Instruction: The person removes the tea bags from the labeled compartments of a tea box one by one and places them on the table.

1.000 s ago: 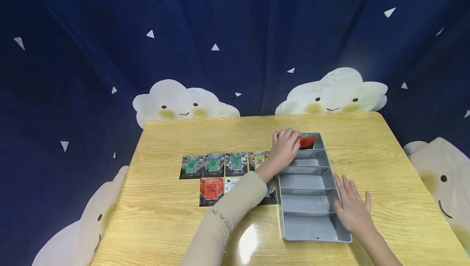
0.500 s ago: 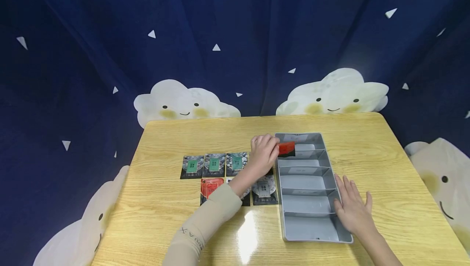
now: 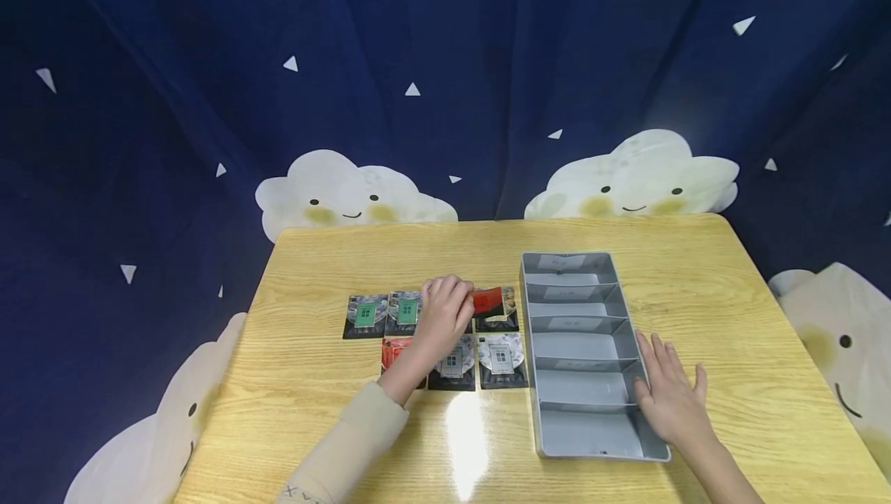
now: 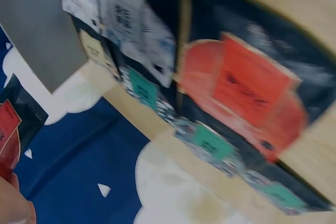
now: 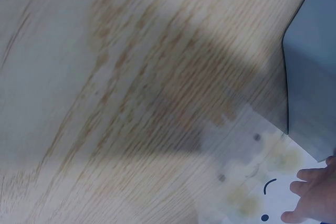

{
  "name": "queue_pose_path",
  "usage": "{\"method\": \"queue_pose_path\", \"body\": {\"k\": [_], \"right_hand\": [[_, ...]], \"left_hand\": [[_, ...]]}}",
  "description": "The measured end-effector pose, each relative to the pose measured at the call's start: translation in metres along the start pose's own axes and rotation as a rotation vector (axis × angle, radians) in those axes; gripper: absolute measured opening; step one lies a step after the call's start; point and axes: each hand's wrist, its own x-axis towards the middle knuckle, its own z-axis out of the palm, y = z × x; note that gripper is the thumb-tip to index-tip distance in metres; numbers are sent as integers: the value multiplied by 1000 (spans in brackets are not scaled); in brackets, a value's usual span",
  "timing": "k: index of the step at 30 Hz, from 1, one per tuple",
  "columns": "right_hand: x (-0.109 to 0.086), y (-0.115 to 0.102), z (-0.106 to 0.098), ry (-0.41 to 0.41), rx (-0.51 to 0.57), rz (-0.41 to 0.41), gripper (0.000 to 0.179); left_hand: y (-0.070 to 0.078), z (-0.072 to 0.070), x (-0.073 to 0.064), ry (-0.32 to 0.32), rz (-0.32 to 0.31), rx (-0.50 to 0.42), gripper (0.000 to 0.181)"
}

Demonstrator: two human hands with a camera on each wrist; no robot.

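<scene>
My left hand (image 3: 445, 315) pinches a red-and-black sachet (image 3: 489, 301) over the back row of flat sachets. In the left wrist view the held sachet (image 4: 9, 127) shows at the left edge, above the fingers. Below it in the head view, a yellow-labelled sachet (image 3: 500, 321) is partly covered. Beneath my wrist lies another red sachet (image 3: 395, 349), half hidden. My right hand (image 3: 671, 396) rests with fingers extended against the right wall of a grey divided box (image 3: 588, 433). The right wrist view catches those fingers (image 5: 310, 184) beside the box's side (image 5: 315, 72).
Two green-labelled sachets (image 3: 365, 315) lie at the back left; a third is mostly behind my left hand. Two grey-and-white sachets (image 3: 503, 359) fill the front row's right part, close to the box. Behind the wooden table (image 3: 334, 442) hangs a dark blue curtain (image 3: 390, 40).
My left hand has lifted the red sachet out of the box's back compartment and carried it left over the laid-out sachets. The right hand stays in place.
</scene>
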Motion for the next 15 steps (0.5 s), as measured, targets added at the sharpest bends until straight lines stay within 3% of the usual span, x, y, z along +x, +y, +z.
{"method": "queue_pose_path", "body": {"k": [8, 15], "right_hand": [[0, 1, 0, -3, 1, -4, 69], [0, 1, 0, -1, 0, -1, 68]], "left_hand": [[-26, -19, -31, 33, -64, 36, 17], [-49, -33, -58, 18, -130, 82, 15]]}}
